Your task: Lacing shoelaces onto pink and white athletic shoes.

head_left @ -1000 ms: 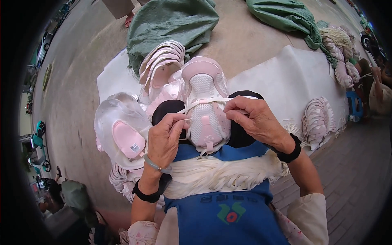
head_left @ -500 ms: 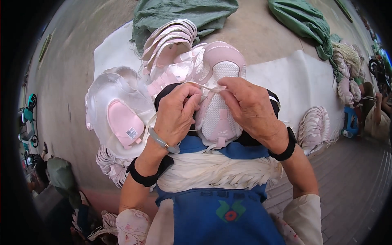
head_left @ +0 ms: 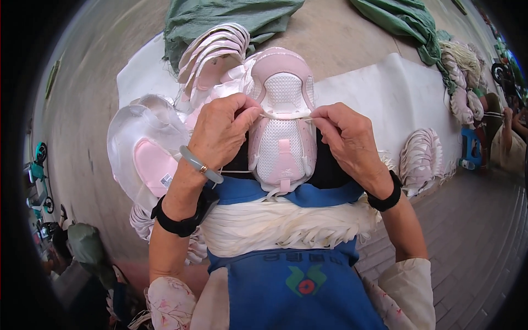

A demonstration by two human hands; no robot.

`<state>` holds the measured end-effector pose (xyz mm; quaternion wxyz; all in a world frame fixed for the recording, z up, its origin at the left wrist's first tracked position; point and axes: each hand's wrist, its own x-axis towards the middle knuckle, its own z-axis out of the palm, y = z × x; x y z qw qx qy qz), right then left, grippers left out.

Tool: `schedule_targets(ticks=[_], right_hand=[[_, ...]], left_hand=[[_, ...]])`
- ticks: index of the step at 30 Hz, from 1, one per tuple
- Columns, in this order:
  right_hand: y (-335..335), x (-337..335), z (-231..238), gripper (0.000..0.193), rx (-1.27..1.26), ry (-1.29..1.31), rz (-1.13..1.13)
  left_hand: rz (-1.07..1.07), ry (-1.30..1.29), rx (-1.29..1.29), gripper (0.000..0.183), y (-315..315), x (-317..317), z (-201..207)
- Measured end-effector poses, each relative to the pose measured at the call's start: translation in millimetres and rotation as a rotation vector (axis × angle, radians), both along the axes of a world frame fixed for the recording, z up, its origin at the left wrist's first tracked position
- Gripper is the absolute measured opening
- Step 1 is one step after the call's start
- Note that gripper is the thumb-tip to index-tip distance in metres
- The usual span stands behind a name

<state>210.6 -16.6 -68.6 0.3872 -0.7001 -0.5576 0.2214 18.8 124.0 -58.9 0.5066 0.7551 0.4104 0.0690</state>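
Observation:
A pink and white mesh shoe upper (head_left: 280, 148) lies across my lap, its heel tab toward me. One off-white shoelace (head_left: 287, 116) runs sideways over its middle. My left hand (head_left: 224, 127) pinches the lace at the upper's left edge. On the other side my right hand (head_left: 350, 140) pinches it between thumb and fingers. The lace is drawn nearly straight between them. Below the upper, a thick bundle of off-white laces (head_left: 286, 225) rests on my blue apron (head_left: 297, 297).
Stacked shoe uppers (head_left: 220, 52) lie beyond my left hand, beside a clear plastic-like piece with a pink insole shape (head_left: 157, 165). More uppers (head_left: 421, 159) sit on white sheeting (head_left: 379, 91) at right. Green sacks (head_left: 231, 22) lie ahead; a blue stool (head_left: 470, 146) stands far right.
My hands have moved apart, pulling the lace from a slack curve to nearly straight across the upper. The view has shifted slightly, with the upper now a little left and higher.

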Motion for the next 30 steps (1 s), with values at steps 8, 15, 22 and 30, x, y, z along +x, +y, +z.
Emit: schedule_targets(ticks=[8,15,22,30], right_hand=[[3.1,-1.5,-0.2,0.01,0.002,0.087,-0.02],[5.5,-8.7,1.2,0.01,0.032,0.02,-0.006],[16.7,-4.0,8.5,0.013,-0.127,0.007,0.05],[-11.0,-18.2,14.7,0.044,-0.069,-0.033,0.006]], left_hand=[[-0.094,0.043,0.192,0.021,-4.6,1.5,-1.8],[0.203,-0.14,-0.24,0.018,-7.9,1.6,-6.4],[0.058,-0.204,0.645,0.012,-33.0,1.4,-17.2],[-0.056,-0.059,0.67,0.035,-52.4,-2.6,-14.0]])
